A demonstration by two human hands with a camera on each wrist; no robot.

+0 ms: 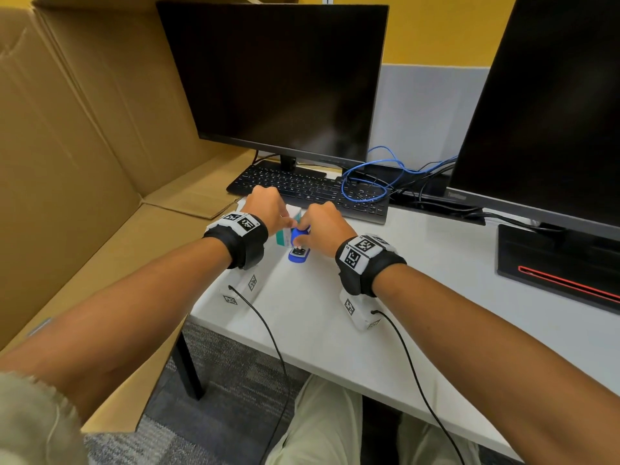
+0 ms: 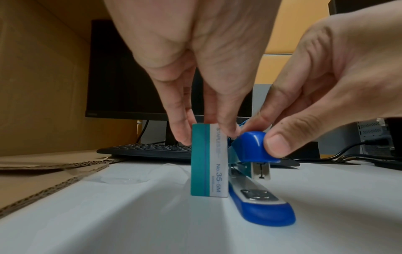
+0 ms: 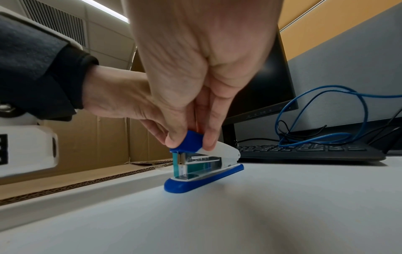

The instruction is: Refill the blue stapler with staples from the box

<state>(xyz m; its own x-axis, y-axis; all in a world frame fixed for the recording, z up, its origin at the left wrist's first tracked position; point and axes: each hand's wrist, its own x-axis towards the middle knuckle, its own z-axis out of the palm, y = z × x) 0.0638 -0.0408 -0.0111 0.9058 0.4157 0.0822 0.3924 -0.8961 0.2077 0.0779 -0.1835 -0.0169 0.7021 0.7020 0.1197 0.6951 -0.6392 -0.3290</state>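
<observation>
The blue stapler (image 1: 298,251) lies flat on the white desk (image 1: 436,283), its front end toward me. My right hand (image 1: 303,234) pinches its blue top cap (image 2: 253,146) between thumb and fingers, seen from the right wrist too at the stapler (image 3: 204,173) and the right hand (image 3: 189,141). A teal and white staple box (image 2: 208,159) stands on edge against the stapler's left side. My left hand (image 2: 206,132) pinches the box's top edge. In the head view the box (image 1: 287,233) is mostly hidden by both hands. The box looks closed.
A black keyboard (image 1: 308,189) and a monitor (image 1: 278,78) stand just behind the hands, with a coiled blue cable (image 1: 369,182) on the keyboard's right end. A second monitor (image 1: 543,112) is at the right. Flattened cardboard (image 1: 84,146) borders the desk's left edge.
</observation>
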